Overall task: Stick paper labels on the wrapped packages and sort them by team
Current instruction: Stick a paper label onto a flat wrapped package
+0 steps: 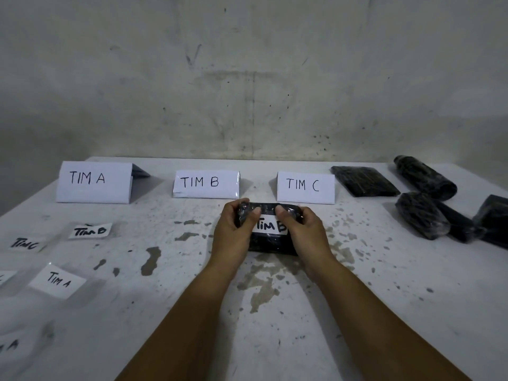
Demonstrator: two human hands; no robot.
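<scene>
Both hands, left (233, 229) and right (306, 231), gripped the black wrapped package (270, 244) on the table (384, 312) before the TIM B sign (206, 184), thumbs pressing its "Tim B" label (270, 228). Looked light, film slippery; hold by the ends.

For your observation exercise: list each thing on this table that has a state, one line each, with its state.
Held package: labelled TIM B, gripped by both hands.
Left hand: curled round the package.
Right hand: curled round the package.
Team signs: standing upright.
Loose labels: lying flat, unused.
Other packages: unlabelled, lying at right.
</scene>
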